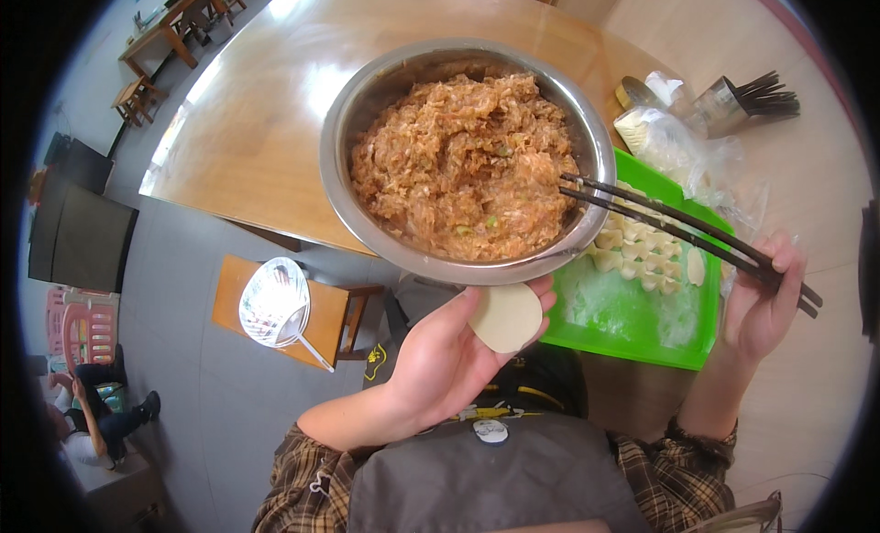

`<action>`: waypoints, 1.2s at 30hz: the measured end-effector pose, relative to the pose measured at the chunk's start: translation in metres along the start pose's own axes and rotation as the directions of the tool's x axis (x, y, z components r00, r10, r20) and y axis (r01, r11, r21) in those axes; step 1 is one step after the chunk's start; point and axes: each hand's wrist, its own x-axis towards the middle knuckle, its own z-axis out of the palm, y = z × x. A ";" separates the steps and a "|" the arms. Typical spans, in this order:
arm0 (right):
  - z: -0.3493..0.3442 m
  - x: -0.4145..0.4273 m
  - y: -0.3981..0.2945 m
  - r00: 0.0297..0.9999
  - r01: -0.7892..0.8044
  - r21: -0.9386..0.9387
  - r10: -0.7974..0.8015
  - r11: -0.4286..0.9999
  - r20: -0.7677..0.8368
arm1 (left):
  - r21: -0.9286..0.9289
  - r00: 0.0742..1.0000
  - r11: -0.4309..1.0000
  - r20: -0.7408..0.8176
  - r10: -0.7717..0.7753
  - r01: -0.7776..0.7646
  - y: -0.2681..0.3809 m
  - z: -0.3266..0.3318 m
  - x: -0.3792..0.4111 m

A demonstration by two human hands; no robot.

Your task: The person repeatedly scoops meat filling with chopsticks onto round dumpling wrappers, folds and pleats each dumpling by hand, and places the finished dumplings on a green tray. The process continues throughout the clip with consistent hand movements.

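My left hand point(447, 358) is palm up just below the near rim of a steel bowl point(331, 155), with a round dough wrapper point(507, 318) lying on its fingers. My right hand point(764, 299), at the right, grips a pair of dark chopsticks point(687, 234). Their tips touch the minced filling point(460, 162) that fills much of the bowl. Right of the bowl, a green tray point(687, 354) dusted with flour holds rows of folded dumplings point(636, 251). A flat piece of dough point(696, 266) lies beside them.
Behind the tray are a plastic bag with wrappers point(660, 138), a round tin point(634, 93) and a steel holder with dark chopsticks point(722, 105). A hand fan point(275, 303) lies on a wooden stool point(230, 285) to the left. A seated person point(89, 423) is at the far left.
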 end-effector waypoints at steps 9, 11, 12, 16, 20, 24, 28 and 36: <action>-0.020 -0.057 -0.016 0.982 0.083 0.024 -0.085 0.996 0.167 | -0.153 0.998 0.987 0.011 -0.057 0.058 -0.007 0.003 0.001; -0.015 -0.066 -0.019 0.950 0.136 -0.006 -0.129 0.991 0.283 | -0.182 0.997 0.980 0.008 -0.078 0.078 -0.007 0.003 0.002; -0.019 -0.063 -0.026 0.888 0.168 -0.032 -0.137 0.985 0.438 | -0.197 0.995 0.975 0.015 -0.100 0.101 -0.006 0.004 0.004; -0.032 -0.038 -0.042 0.561 0.264 -0.030 -0.128 0.964 0.818 | -0.201 0.995 0.976 -0.025 -0.095 0.089 -0.008 0.002 0.005; -0.038 -0.056 -0.047 0.785 0.266 -0.100 -0.155 0.959 0.599 | -0.163 0.995 0.983 -0.032 -0.091 0.085 -0.007 0.003 0.003; -0.030 -0.067 -0.042 0.982 0.132 -0.168 -0.105 0.977 0.157 | -0.103 0.995 0.990 -0.017 -0.099 0.097 -0.010 0.004 0.003; -0.026 -0.061 -0.028 0.994 -0.010 -0.081 0.018 0.997 0.103 | -0.093 0.999 0.994 0.009 -0.053 0.054 -0.015 0.004 0.001; -0.008 -0.069 -0.017 0.996 -0.084 -0.032 0.084 0.996 0.002 | -0.045 0.985 0.984 -0.029 0.172 -0.173 -0.028 0.011 0.007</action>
